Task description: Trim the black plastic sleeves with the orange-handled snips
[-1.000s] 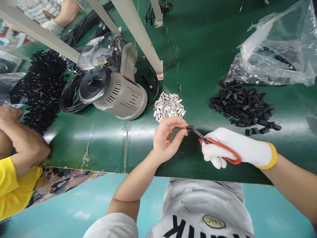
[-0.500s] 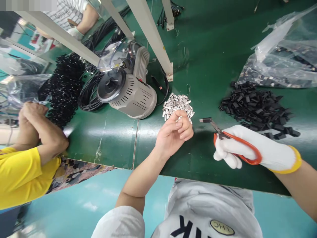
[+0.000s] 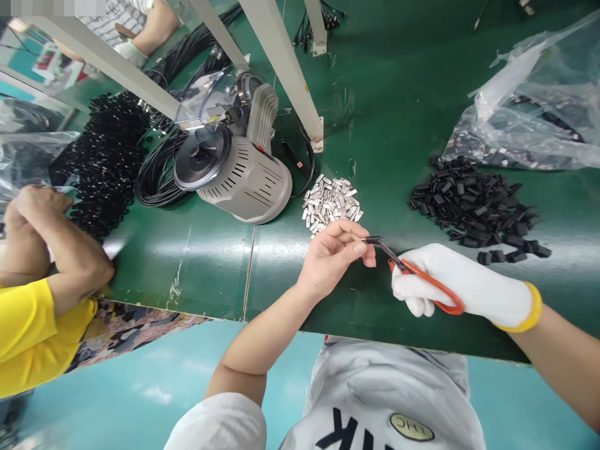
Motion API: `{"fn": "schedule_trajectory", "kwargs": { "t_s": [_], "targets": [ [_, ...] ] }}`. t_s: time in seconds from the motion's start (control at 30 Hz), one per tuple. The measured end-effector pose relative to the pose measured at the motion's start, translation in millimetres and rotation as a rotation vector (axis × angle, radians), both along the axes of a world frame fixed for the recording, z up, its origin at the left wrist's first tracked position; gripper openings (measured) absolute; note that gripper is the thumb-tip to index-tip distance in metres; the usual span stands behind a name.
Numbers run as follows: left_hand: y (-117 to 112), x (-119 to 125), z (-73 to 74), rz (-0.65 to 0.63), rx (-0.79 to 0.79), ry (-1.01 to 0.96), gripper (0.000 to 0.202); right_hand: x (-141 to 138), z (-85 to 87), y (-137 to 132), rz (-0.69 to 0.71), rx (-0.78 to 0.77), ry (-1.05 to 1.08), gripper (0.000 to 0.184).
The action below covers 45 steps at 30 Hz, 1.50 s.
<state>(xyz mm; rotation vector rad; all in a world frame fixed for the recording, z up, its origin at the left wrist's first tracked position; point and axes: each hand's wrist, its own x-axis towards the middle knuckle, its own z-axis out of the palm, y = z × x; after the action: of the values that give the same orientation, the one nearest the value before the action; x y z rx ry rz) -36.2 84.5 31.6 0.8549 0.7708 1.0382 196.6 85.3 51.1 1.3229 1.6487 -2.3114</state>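
My right hand point(image 3: 435, 281), in a white glove with a yellow cuff, is closed round red-handled pliers point(image 3: 443, 292). A small black connector housing point(image 3: 374, 240) sits at the tip of the pliers' thin jaws. My bare left hand point(image 3: 335, 256) pinches the other end of this connector between thumb and fingers, which hide its metal end. Just beyond the left hand lies a pile of small silver metal connectors point(image 3: 332, 203). To the right, past the gloved hand, is a heap of black plastic housings point(image 3: 473, 203).
A grey machine with a round black plate point(image 3: 248, 178) stands left of the silver pile, beside a metal post point(image 3: 293, 69). A clear plastic bag of parts point(image 3: 529, 131) lies at the back right. Black cables point(image 3: 110, 156) and a co-worker's folded arms point(image 3: 60, 231) are at left.
My right hand has moved left with the pliers and the connector. My left fingers have closed on the connector's end, which was free half a second ago.
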Motion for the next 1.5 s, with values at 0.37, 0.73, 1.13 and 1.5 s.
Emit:
{"fn": "schedule_trajectory", "kwargs": {
  "t_s": [0.37, 0.73, 1.13, 1.5],
  "targets": [
    [-2.7, 0.2, -6.8, 0.148, 0.019, 0.131, 0.017, 11.0, -4.5, -7.1, 0.12, 1.241, -0.585, 0.053],
    [-4.9, 4.2, -8.3, 0.072, 0.026, 0.232, 0.017, 11.0, -13.9, -3.8, 0.165, 1.4, -0.7, 0.052],
    [-5.1, 5.4, -12.4, 0.046, -0.005, 0.129, 0.013, 5.2, -14.1, -5.4, 0.168, 1.454, -0.687, 0.046],
    [-6.0, 10.2, -14.4, 0.074, 0.018, 0.088, 0.013, 0.7, -22.8, -12.7, 0.048, 1.449, -0.68, 0.05]
  ]
}}
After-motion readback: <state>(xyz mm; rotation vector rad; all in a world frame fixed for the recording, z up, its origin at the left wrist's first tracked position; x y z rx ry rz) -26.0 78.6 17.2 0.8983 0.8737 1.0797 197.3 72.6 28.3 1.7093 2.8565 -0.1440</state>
